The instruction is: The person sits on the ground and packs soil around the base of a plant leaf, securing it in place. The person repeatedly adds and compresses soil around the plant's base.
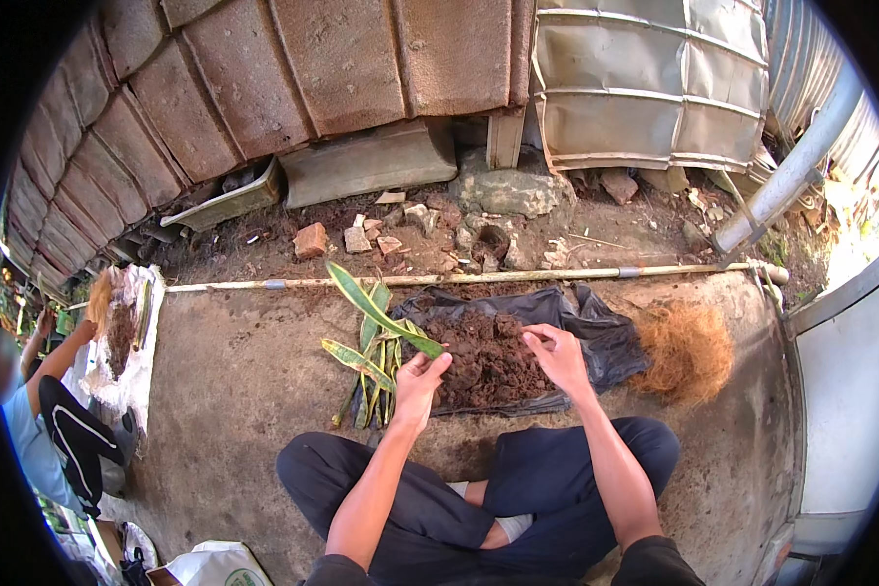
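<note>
My left hand [419,388] grips the lower end of a yellow-edged snake plant leaf [370,304], which points up and left. More snake plant leaves [373,381] lie in a pile on the concrete, left of that hand. Dark brown soil [487,366] is heaped on a black plastic sheet [615,351] before me. Over the right part of the soil is my right hand [560,355], thumb and forefinger close together; whether something small is between them cannot be told. A tangle of brown coconut fibre [685,351] rests at the sheet's right end.
A long pale pipe [483,277] crosses the floor beyond the sheet, with broken bricks [311,240] behind it. At the far left another person [51,410] sits by a white sheet [128,388] with soil and holds fibre. A white bag [209,564] stands at the lower left.
</note>
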